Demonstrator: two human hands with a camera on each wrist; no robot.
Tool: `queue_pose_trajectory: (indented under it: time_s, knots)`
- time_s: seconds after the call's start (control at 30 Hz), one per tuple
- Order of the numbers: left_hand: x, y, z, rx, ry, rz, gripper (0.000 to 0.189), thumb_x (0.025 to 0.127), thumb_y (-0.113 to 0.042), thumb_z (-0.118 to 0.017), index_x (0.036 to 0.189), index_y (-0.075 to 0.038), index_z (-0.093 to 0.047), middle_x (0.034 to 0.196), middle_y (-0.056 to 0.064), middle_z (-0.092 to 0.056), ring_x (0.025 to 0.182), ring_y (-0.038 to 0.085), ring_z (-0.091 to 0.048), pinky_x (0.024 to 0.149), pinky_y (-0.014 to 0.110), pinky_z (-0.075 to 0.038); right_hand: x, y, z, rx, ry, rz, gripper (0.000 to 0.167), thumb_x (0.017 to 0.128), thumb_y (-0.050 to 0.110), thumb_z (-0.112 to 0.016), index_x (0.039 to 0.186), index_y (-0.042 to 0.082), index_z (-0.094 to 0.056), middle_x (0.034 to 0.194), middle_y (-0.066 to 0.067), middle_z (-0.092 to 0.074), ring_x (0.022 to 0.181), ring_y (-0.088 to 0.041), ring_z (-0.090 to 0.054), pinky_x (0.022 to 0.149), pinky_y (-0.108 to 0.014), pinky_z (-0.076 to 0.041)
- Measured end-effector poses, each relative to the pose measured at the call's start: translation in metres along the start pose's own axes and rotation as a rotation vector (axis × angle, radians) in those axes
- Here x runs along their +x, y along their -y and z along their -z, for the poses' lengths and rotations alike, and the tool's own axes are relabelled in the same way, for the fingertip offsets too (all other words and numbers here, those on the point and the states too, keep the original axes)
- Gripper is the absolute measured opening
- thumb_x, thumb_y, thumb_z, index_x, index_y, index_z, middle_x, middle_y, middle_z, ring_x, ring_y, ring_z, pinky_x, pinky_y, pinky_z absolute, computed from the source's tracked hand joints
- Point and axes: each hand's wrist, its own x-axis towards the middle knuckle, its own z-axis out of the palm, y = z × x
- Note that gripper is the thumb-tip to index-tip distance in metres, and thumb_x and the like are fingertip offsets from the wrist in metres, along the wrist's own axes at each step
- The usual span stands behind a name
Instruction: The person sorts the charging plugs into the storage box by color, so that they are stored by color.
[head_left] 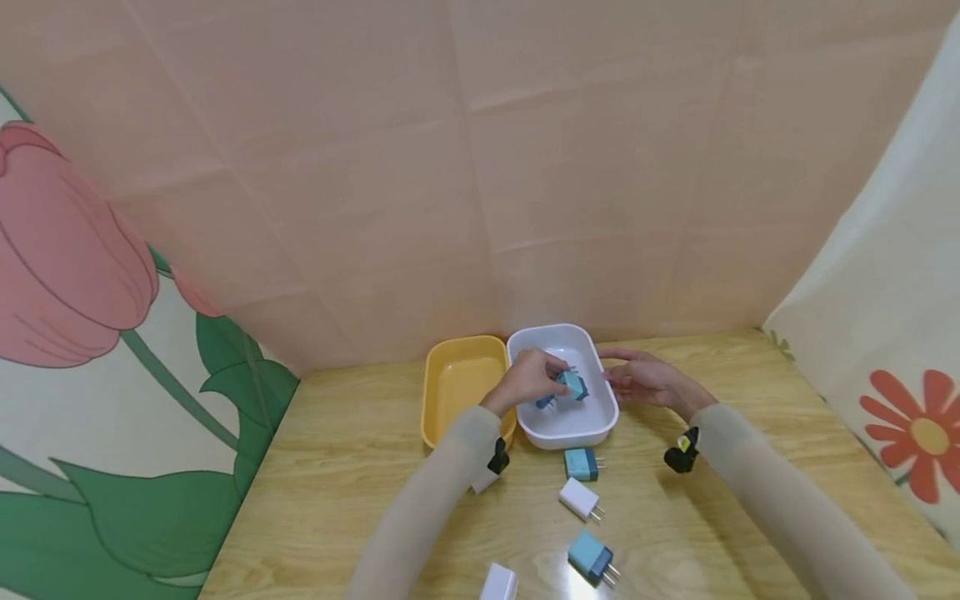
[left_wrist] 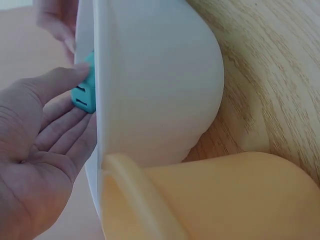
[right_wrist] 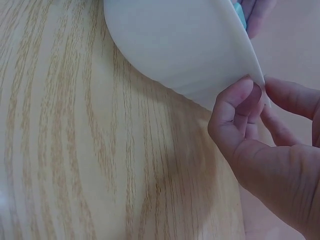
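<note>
My left hand [head_left: 531, 379] is over the white plastic bin [head_left: 566, 440] and pinches a blue plug charger [head_left: 573, 385] between thumb and fingers. In the left wrist view the slotted end of that charger [left_wrist: 84, 97] shows beside the bin's rim. Another blue charger [head_left: 545, 402] lies inside the bin, partly hidden by the hand. At the bin's right side, my right hand [head_left: 647, 380] grips its rim; the right wrist view shows the thumb and bent fingers [right_wrist: 227, 112] on either side of the white wall [right_wrist: 185, 50].
A yellow bin [head_left: 435, 400] stands against the white one's left side. In front lie a blue charger [head_left: 581, 464], a white charger [head_left: 581, 498], another blue charger [head_left: 591, 557] and a white block-shaped piece [head_left: 498, 583]. Another white piece [head_left: 485, 481] is partly behind my left sleeve.
</note>
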Motion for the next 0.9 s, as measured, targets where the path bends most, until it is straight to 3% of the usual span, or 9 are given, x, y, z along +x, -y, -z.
queue_pose_trajectory:
  time_s: [0.23,0.47,0.6,0.7,0.9]
  knots:
    - [0.005,-0.006,-0.002,0.01,0.024,0.011,0.043,0.085,-0.02,-0.089,0.125,-0.009,-0.078,0.116,0.002,-0.082,0.083,0.002,-0.071,0.073,0.016,-0.056,0.0,0.001,0.001,0.009,0.01,0.001,0.067,0.107,0.008,-0.056,0.166,0.011,-0.027,0.122,-0.004,-0.063,0.103,-0.017,-0.061,0.092,-0.034,-0.06]
    - [0.007,-0.011,-0.006,0.085,0.026,-0.001,0.044,0.083,-0.023,-0.091,0.124,-0.01,-0.078,0.114,0.0,-0.082,0.088,0.002,-0.072,0.078,0.016,-0.056,-0.002,0.001,0.002,-0.009,-0.011,-0.001,0.066,0.107,0.009,-0.056,0.166,0.01,-0.026,0.115,-0.003,-0.062,0.096,-0.016,-0.057,0.086,-0.03,-0.059]
    - [0.006,-0.011,-0.007,0.079,0.062,0.004,0.047,0.085,-0.022,-0.09,0.128,-0.009,-0.076,0.119,0.001,-0.081,0.086,0.003,-0.069,0.078,0.016,-0.056,-0.004,0.001,0.001,-0.005,-0.019,-0.006,0.066,0.107,0.008,-0.055,0.166,0.009,-0.025,0.11,-0.002,-0.062,0.093,-0.015,-0.057,0.084,-0.029,-0.058]
    - [0.005,-0.011,-0.003,0.069,0.084,0.016,0.049,0.087,-0.022,-0.089,0.131,-0.008,-0.074,0.126,0.004,-0.078,0.093,0.007,-0.07,0.084,0.019,-0.058,-0.004,0.001,0.0,-0.003,-0.018,-0.003,0.067,0.107,0.009,-0.056,0.166,0.009,-0.025,0.112,-0.003,-0.062,0.094,-0.015,-0.057,0.085,-0.03,-0.058]
    - [0.002,-0.017,0.01,-0.016,0.063,0.032,0.047,0.089,-0.025,-0.086,0.132,-0.012,-0.074,0.133,0.008,-0.075,0.12,0.021,-0.071,0.103,0.035,-0.059,-0.005,0.003,-0.001,-0.01,-0.031,-0.011,0.066,0.107,0.009,-0.055,0.166,0.01,-0.025,0.121,-0.006,-0.059,0.098,-0.018,-0.057,0.087,-0.031,-0.058]
